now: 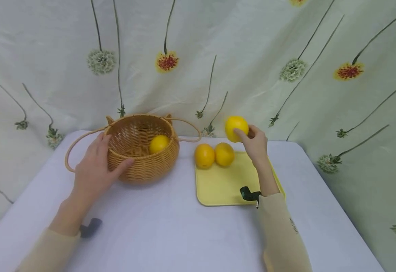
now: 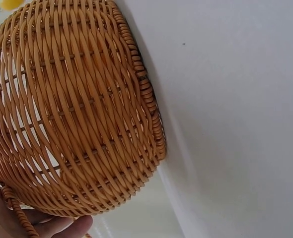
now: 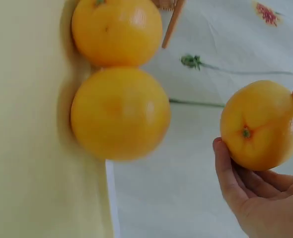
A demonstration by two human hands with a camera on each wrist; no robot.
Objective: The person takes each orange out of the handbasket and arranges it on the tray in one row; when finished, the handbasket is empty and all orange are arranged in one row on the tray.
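Observation:
My right hand (image 1: 256, 145) pinches an orange (image 1: 237, 128) between thumb and fingers, held up above the far edge of a yellow tray (image 1: 232, 185). In the right wrist view that orange (image 3: 260, 126) shows its stem end, with fingertips underneath. Two more oranges (image 1: 204, 155) sit side by side at the tray's back left corner. My left hand (image 1: 94, 162) holds the left side of a round wicker basket (image 1: 147, 170), its thumb at the front rim. One yellow-orange fruit (image 1: 159, 144) lies inside the basket on the right. The left wrist view shows fingers (image 2: 77, 228) against the basket's woven side, by a handle.
The basket's thin loop handles (image 1: 192, 139) stick out to left and right. A white cloth (image 1: 170, 234) covers the table. Behind and beside it hangs a pale curtain (image 1: 191, 83) printed with flowers. Each wrist carries a small dark camera mount (image 1: 249, 193).

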